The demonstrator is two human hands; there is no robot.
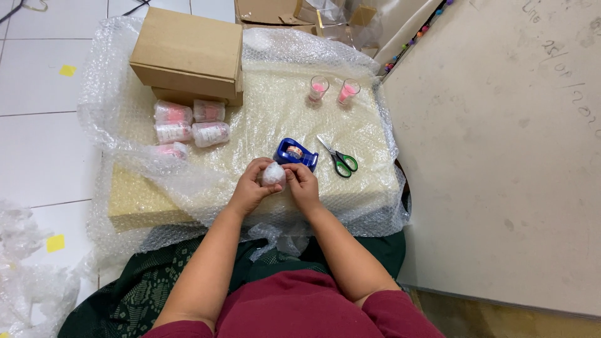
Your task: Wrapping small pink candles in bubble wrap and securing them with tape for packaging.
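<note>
My left hand (248, 189) and right hand (302, 183) have fingers clamped on a small bubble-wrapped bundle (273, 174); with the blue tape dispenser (295, 153) at twelve o'clock, loosening might let the wrap unroll.

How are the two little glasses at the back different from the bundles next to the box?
The two glasses stand upright and bare, so their pink insides show clearly. The wrapped bundles lie on their sides, covered in bubble wrap, looking cloudy. There are two glasses but about five bundles. Both show pink and rest on the bubble-wrap sheet.
</note>
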